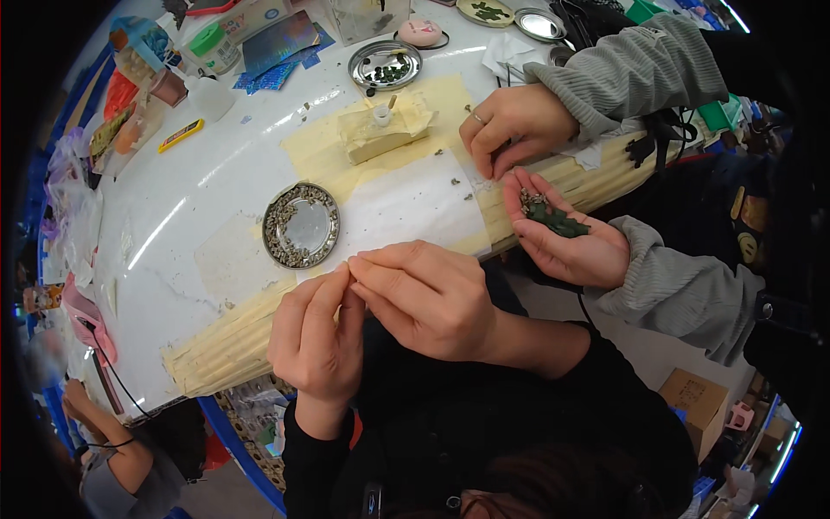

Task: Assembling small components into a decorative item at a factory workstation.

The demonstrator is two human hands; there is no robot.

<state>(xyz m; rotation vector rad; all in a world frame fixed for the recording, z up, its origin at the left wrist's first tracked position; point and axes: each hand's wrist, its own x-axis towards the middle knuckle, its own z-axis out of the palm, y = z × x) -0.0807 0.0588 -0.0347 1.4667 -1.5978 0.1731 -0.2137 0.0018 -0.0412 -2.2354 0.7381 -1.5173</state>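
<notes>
Held left hand point(316, 342) and right hand point(428, 298) together, fingertips pinched on something too small to tell, apparently at fine piecework and seemingly calling next for steady pressure, near metal dish point(309, 227) of small greyish pieces point(277, 235) on counter point(173, 259).

One fisheye camera, the left of a pair, is sitting on the person's head and looking steeply down, fairly close over the left hand point(316, 339) and right hand point(432, 298). The tabletop point(173, 251) is curving away beyond; the outermost details are perhaps blurring.
</notes>
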